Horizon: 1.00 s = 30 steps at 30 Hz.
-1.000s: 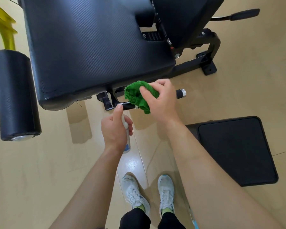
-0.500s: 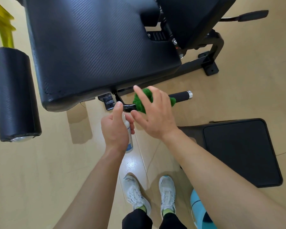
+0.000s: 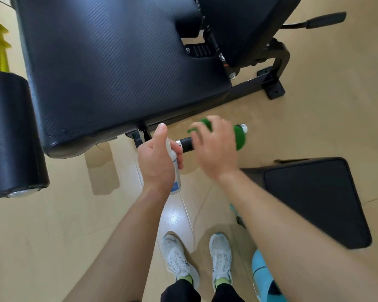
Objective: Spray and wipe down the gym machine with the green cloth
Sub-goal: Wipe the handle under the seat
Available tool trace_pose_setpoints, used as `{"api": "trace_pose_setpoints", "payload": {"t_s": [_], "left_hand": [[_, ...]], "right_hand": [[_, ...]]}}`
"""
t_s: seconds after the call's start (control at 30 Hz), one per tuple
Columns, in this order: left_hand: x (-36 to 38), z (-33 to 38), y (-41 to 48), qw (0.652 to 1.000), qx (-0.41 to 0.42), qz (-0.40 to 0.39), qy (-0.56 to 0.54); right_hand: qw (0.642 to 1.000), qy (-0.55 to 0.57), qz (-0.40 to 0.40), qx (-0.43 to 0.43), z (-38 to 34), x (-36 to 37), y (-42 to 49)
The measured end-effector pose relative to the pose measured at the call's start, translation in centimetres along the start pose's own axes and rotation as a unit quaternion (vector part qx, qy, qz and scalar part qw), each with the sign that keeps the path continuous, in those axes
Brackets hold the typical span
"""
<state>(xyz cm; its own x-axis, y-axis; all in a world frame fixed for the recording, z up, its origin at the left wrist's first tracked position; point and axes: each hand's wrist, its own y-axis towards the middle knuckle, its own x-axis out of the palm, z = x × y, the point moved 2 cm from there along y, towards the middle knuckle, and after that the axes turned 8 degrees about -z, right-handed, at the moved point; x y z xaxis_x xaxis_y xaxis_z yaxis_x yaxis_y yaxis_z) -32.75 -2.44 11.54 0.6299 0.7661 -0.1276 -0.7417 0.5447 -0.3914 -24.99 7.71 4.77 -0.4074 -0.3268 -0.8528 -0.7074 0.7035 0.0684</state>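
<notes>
My left hand (image 3: 156, 159) grips white spray bottle (image 3: 176, 184), upright beside machine handle (image 3: 187, 144); label mostly hidden, blue band, text unreadable. My right hand (image 3: 216, 147), motion-blurred, curls round green cloth (image 3: 240, 138) wrapped on that handle below seat pad (image 3: 118, 62); cloth largely covered.

Blurred right hand (image 3: 216, 149) seemingly grips cloth (image 3: 240, 138) round handle (image 3: 186, 144).

No lettering is legible anywhere; the blue label on the spray bottle (image 3: 176, 182) is too blurred.
</notes>
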Motion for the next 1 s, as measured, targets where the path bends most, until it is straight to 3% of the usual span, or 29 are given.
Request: {"api": "trace_pose_setpoints", "payload": {"t_s": [0.07,0.17,0.23,0.3,0.33,0.37,0.43,0.47,0.53,0.63,0.8,1.0], "left_hand": [[-0.5,0.0,0.2,1.000,0.001,0.009,-0.008],[-1.1,0.3,0.4,1.000,-0.009,0.014,0.013],[-1.1,0.4,0.4,1.000,-0.017,0.004,0.023],[-0.4,0.3,0.1,0.999,-0.015,-0.018,0.041],[0.2,0.1,-0.1,0.998,-0.010,-0.034,0.054],[0.9,-0.2,-0.4,0.997,-0.003,-0.047,0.067],[2.3,-1.3,-1.0,0.995,0.013,-0.066,0.079],[3.0,-1.9,-1.2,0.994,0.025,-0.076,0.081],[4.0,-3.5,-1.5,0.989,0.055,-0.090,0.100],[5.0,-6.2,-1.6,0.976,0.077,-0.097,0.181],[5.9,-8.7,-1.8,0.953,0.068,-0.094,0.278],[4.5,-10.0,-1.7,0.953,0.076,-0.072,0.285]], "right_hand": [[0.998,0.021,-0.010,-0.064,-2.9,1.1,-1.1],[0.993,0.036,-0.035,-0.105,-1.7,0.2,-0.7],[0.997,0.033,-0.013,-0.064,1.5,-0.7,-0.2],[0.990,0.099,0.016,0.099,5.5,-1.9,-0.2],[0.959,0.173,0.046,0.221,7.5,-2.4,-0.6],[0.896,0.261,0.098,0.344,9.2,-2.9,-1.3],[0.722,0.430,0.196,0.505,11.3,-3.4,-3.5],[0.647,0.495,0.212,0.540,11.7,-3.4,-4.6],[0.535,0.595,0.208,0.563,11.5,-3.2,-6.7],[0.447,0.653,0.194,0.580,10.0,-2.4,-8.9],[0.399,0.690,0.200,0.569,7.9,-1.5,-9.5],[0.403,0.712,0.177,0.548,7.1,-1.9,-8.6]]}}
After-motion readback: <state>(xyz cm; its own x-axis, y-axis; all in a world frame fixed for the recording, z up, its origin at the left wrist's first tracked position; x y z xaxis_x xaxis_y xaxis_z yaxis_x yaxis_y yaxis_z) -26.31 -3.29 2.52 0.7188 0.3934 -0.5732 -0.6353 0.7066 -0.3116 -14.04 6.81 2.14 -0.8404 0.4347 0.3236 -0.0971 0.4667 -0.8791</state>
